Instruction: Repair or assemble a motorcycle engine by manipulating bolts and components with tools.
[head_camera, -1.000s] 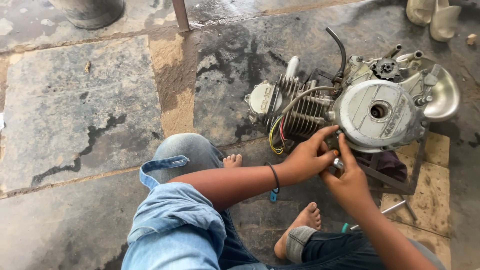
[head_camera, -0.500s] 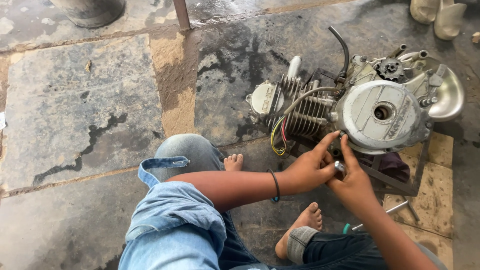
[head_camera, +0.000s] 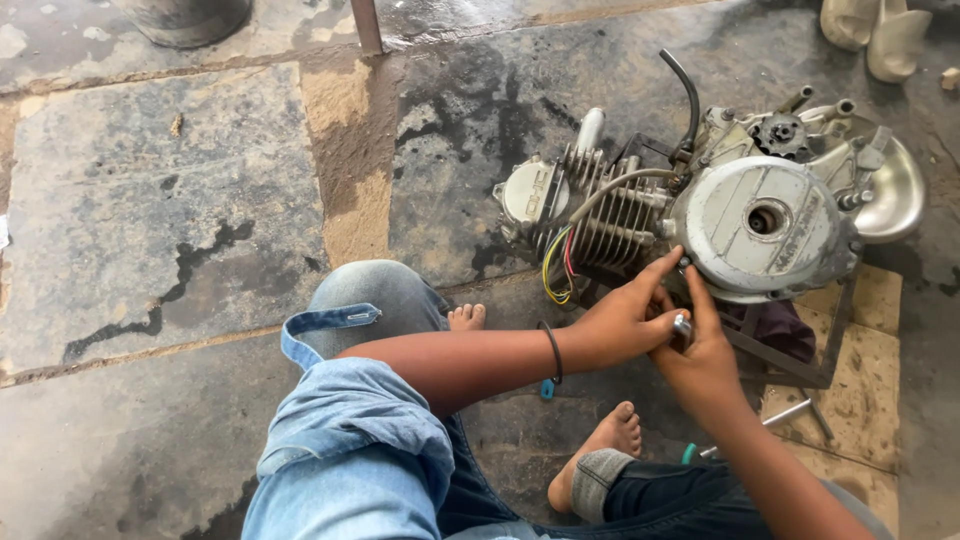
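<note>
a: engine (head_camera: 700, 215), on a low metal stand (head_camera: 790, 355) on the stone floor (head_camera: 150, 200), just ahead of the bare feet. what are the hands on?

b: both meet at the lower left edge of its round grey cover (head_camera: 765, 235). the left hand (head_camera: 625, 322) has a finger stretched up touching the cover rim; the right hand (head_camera: 705, 350) sits just beside it, its grip pinched on a small shiny metal piece (head_camera: 682, 324).

a: is the left grip clenched on anything?

b: cannot tell; its fingers curl round the same spot and hide what's under them.

a: how would the engine handle?

b: heavy and stiff, i'd judge, all cast metal, probably oily. the thin fins (head_camera: 610, 210) and coloured wires (head_camera: 560, 265) look delicate, so the solid casing is the place to take hold.

a: anything unclear?

b: what the metal piece is. a tool (head_camera: 770, 420) by the stand is half hidden behind the right arm.
</note>
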